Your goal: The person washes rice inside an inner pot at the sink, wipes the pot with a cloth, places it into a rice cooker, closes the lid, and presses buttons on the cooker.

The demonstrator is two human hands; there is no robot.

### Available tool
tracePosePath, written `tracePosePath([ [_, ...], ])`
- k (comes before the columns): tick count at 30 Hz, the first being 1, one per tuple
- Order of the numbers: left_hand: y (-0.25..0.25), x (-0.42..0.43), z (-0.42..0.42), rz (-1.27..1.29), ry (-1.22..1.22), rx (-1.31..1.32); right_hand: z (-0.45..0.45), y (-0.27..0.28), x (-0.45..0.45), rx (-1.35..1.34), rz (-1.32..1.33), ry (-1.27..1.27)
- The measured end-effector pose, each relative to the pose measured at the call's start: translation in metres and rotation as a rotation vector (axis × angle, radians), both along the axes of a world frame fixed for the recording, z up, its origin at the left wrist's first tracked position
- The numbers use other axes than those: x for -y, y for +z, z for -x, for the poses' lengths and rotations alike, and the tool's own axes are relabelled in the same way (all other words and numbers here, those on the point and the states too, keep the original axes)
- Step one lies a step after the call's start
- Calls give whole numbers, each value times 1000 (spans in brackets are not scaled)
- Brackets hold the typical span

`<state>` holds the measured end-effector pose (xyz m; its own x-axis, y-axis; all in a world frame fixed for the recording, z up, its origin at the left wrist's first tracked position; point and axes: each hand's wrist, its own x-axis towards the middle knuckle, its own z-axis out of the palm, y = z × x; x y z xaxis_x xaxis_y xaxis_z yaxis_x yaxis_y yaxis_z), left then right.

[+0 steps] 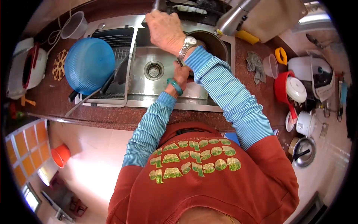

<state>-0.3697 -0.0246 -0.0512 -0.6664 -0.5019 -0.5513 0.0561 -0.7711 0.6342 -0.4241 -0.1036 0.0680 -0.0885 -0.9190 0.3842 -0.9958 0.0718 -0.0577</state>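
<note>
Since the metal part [160,5] is just past the right hand [166,33], the left hand [181,76] is farther; I cannot tell if either's fingers grip anything.

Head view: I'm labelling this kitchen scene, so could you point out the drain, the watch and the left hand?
Drain [154,70], head view: its round centre.
Watch [190,40], head view: its dial.
Left hand [181,75], head view: the middle of the hand.

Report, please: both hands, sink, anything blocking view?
Right hand by metal fitting. Left hand over sink, grip unclear. Right sleeve partly hides round pot.
</note>
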Motion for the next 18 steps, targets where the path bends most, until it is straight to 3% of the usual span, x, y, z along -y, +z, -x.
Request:
tracePosePath([
  [12, -14, 2, 8, 22, -81, 115, -7, -24, -75, 293, 130, -3],
  [14, -16, 1, 9, 22, -89, 134, -1, -41, -104, 506, 364, -31],
  [18, -7, -4, 10, 61, -130, 139, 47, -63, -164, 515, -37, -286],
])
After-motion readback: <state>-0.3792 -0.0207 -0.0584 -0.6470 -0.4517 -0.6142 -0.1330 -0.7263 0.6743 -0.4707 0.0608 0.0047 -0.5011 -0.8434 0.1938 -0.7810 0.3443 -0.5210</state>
